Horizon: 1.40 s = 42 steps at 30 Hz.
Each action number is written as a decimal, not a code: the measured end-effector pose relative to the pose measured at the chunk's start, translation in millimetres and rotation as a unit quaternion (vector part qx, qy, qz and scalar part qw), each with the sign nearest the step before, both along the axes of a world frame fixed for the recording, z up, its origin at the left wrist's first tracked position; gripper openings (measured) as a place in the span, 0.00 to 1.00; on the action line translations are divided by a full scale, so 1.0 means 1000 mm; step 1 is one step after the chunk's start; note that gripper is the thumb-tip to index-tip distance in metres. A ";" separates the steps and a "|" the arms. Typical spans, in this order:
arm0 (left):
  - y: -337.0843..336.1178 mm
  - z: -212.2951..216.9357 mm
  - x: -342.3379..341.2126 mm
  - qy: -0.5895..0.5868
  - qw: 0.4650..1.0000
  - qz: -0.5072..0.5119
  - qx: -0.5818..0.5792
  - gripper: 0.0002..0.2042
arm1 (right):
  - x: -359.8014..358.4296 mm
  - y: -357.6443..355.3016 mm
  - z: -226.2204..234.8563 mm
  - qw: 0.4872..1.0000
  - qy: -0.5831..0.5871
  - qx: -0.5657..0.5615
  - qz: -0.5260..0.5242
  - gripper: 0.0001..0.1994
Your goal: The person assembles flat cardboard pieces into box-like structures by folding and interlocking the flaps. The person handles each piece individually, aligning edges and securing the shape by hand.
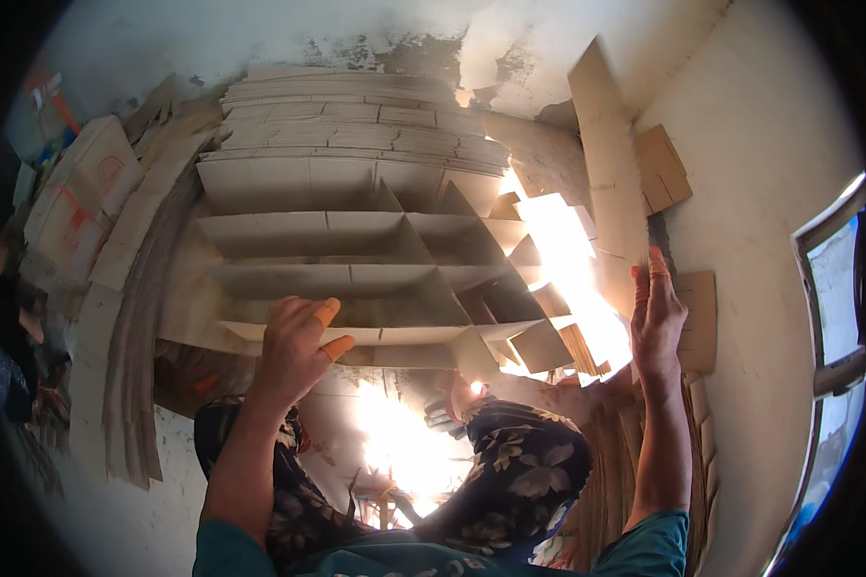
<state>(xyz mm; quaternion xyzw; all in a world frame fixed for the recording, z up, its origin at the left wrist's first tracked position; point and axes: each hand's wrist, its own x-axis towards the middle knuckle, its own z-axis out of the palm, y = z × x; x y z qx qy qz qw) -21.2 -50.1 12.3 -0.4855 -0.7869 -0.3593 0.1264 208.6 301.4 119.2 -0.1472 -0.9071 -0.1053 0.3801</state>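
Your right hand (pixel 658 322) pinches the near end of a long cardboard strip (pixel 608 144), which extends away to the right of the cardboard grid (pixel 356 236); your left hand (pixel 298 337), fingers parted, seems unloaded at the grid's front edge. You appear to be fitting strips into the grid, so the next move likely calls for aligning this one with its slots. Flat cardboard sheets (pixel 346 115) crowd the back, glare (pixel 587 279) hides the right-hand cells, and the wall (pixel 770 240) limits your swing.
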 end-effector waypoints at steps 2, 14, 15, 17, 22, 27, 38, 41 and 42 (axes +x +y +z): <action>-0.005 -0.001 -0.002 -0.016 1.000 -0.005 -0.023 0.20 | -0.019 -0.044 0.019 0.984 -0.031 -0.164 0.069 0.23; 0.002 -0.021 -0.005 -0.049 0.997 -0.060 0.022 0.10 | -0.086 -0.137 -0.007 0.868 -0.120 -0.424 0.227 0.28; 0.002 -0.021 -0.006 -0.048 0.997 -0.061 0.021 0.10 | -0.089 -0.137 -0.010 0.870 -0.121 -0.419 0.230 0.28; 0.004 -0.022 -0.006 -0.043 0.997 -0.061 0.023 0.10 | -0.093 -0.139 -0.012 0.868 -0.138 -0.422 0.222 0.27; 0.006 -0.026 -0.008 -0.028 0.997 -0.061 0.022 0.10 | -0.099 -0.147 -0.005 0.869 -0.188 -0.415 0.193 0.27; 0.007 -0.024 -0.009 -0.032 0.997 -0.061 0.023 0.09 | -0.100 -0.149 -0.012 0.872 -0.158 -0.417 0.202 0.28; 0.007 -0.025 -0.010 -0.044 0.997 -0.057 0.008 0.09 | -0.120 -0.140 -0.025 0.848 -0.194 -0.402 0.285 0.28; 0.009 -0.025 -0.011 -0.045 0.997 -0.055 0.012 0.09 | -0.129 -0.139 -0.033 0.843 -0.215 -0.398 0.289 0.26; 0.010 -0.024 -0.011 -0.044 0.997 -0.056 0.016 0.09 | -0.131 -0.140 -0.038 0.840 -0.226 -0.405 0.281 0.25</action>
